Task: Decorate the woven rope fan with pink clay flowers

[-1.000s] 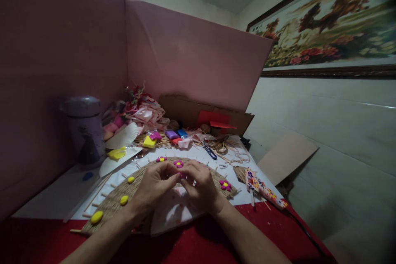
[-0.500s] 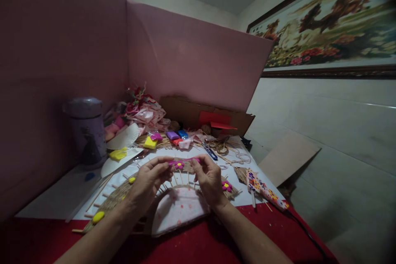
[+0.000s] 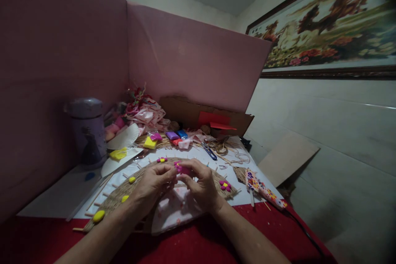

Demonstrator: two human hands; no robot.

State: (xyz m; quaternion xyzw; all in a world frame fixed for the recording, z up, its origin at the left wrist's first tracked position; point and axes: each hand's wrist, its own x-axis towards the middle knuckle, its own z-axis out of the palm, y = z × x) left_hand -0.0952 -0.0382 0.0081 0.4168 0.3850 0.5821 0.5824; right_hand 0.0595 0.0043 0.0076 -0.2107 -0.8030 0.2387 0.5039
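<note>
Both hands hover over a fan-shaped piece of woven twine on thin sticks (image 3: 114,196). Between the thumb and fingers of my right hand (image 3: 202,183) is a lump of magenta modelling clay (image 3: 185,170). My left hand (image 3: 156,181) is beside it with fingertips pinched together; whatever they hold is too small to make out. Yellow clay dots (image 3: 99,216) lie along the fan's left side. A magenta flower with a yellow centre (image 3: 225,185) is on its right end, and another flower (image 3: 161,159) sits near the top. Below my hands, the fan's inner part is pale spotted fabric (image 3: 173,214).
Packets of coloured clay (image 3: 150,142) lie behind the fan, with blue-handled snips (image 3: 210,151) to their right. A flower-patterned glue gun (image 3: 266,192) with a cord rests at the right. A purple tumbler (image 3: 89,136) stands at the left, near white paper plates (image 3: 123,161).
The magenta strand stretched between my hands has gone; a magenta lump now shows in my right fingers. My hands have come closer together and slightly lower, uncovering the flower near the top.
</note>
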